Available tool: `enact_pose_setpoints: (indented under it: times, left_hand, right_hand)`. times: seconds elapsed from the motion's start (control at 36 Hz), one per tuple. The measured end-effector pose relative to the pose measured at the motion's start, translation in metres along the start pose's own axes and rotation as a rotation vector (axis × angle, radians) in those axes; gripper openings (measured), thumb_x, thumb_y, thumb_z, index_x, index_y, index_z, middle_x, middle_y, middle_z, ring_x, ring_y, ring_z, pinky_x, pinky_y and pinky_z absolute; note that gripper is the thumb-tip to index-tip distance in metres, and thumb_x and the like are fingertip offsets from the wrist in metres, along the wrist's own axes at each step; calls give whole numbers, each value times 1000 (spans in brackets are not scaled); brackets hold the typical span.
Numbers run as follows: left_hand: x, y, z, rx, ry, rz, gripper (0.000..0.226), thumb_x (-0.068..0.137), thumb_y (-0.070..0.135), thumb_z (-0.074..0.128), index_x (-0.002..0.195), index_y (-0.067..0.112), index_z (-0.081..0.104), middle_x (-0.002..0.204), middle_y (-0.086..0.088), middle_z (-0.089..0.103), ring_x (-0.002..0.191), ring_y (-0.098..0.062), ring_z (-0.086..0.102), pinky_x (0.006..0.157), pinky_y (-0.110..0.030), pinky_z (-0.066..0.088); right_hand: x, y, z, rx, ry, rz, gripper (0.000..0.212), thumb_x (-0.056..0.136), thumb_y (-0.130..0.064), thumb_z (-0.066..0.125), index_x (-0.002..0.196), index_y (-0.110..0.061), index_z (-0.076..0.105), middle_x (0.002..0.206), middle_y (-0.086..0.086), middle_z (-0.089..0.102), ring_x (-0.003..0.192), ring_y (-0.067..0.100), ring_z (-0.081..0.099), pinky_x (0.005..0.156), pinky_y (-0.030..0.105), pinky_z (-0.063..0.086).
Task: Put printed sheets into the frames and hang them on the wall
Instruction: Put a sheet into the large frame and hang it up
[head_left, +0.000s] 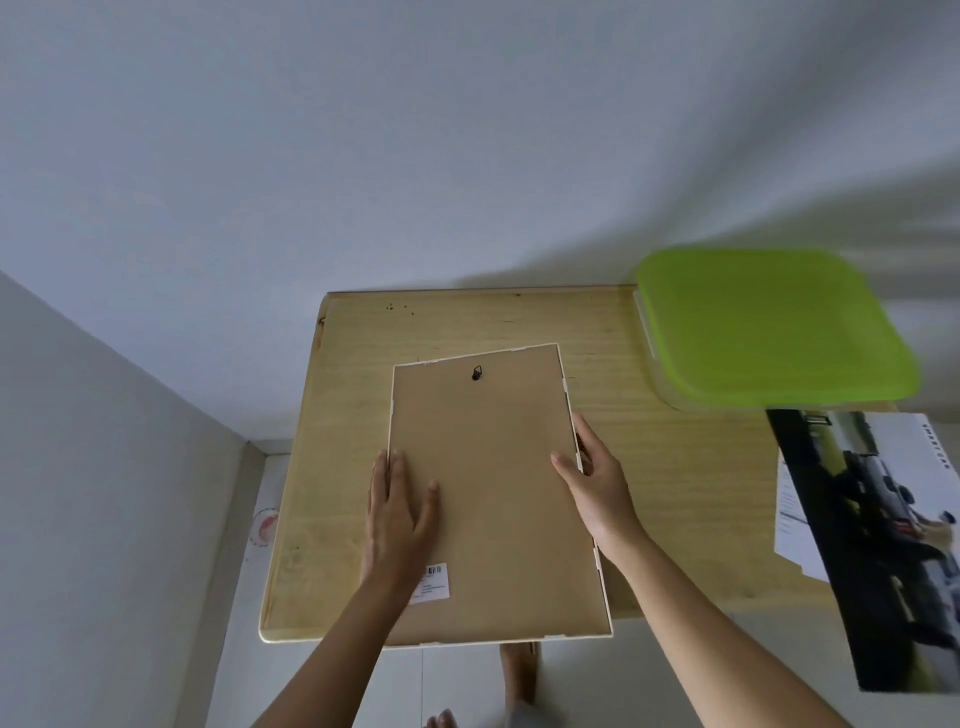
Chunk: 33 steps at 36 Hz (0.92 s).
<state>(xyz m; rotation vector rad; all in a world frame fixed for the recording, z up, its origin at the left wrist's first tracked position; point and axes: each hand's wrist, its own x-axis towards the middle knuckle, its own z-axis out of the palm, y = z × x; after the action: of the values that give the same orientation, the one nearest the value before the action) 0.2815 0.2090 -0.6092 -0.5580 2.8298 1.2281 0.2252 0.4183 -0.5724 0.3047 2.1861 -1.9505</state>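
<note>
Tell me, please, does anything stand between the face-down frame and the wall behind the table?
Nothing visible does: only bare table lies between frame and wall; the green-lidded box sits off to the right.

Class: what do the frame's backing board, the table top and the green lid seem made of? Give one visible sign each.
Backing board: probably matte fibreboard; flat brown, no grain. Table top: pale wood or wood-look laminate; grain lines show. Green lid: likely plastic; uniform bright colour, rounded corners.

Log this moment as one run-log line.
frame: face down on table, backing up | left grip: flat on backing | right grip: holds frame's right edge | printed sheets: at table's right, unframed
</note>
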Motion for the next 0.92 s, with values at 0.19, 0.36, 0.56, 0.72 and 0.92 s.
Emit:
enact_pose_setpoints:
  times: [0.19,0.36,0.56,0.72,0.92]
  left_hand:
    - [7,23,-14,-47,-54,24,56,97,32,38,146,14,19,156,-9,8,144,-19,5,115,-31,8]
    - [40,146,-76,-338,37,254,50,98,36,36,145,25,23,152,7,25,140,-6,22,111,-23,19]
    - [40,260,-156,-568,5,401,60,90,61,28,144,42,10,150,2,32,136,-25,32,112,-44,26]
    - [29,277,-182,-594,106,421,77,88,44,54,146,37,4,116,16,50,102,-17,58,90,-46,50]
    - [30,277,-192,-518,238,413,60,97,19,40,148,19,10,88,8,47,61,1,46,54,-17,42]
  right_hand:
    - [-8,-44,9,107,14,-142,53,88,3,54,137,-10,40,136,-10,43,109,-21,45,89,1,36]
    - [-17,-116,20,84,42,-362,50,87,-1,59,133,-14,47,80,-14,60,53,4,42,51,13,42]
    - [-36,-191,29,-268,154,-848,50,85,-7,60,133,-16,48,70,-18,49,57,-1,42,57,7,34]
    - [-55,-214,32,-565,266,-1117,54,84,-6,58,135,-17,45,118,-4,63,94,5,59,77,16,45]
    - [-70,-216,46,-612,266,-1084,53,86,-31,53,138,-23,42,125,-4,60,89,12,66,74,28,56]
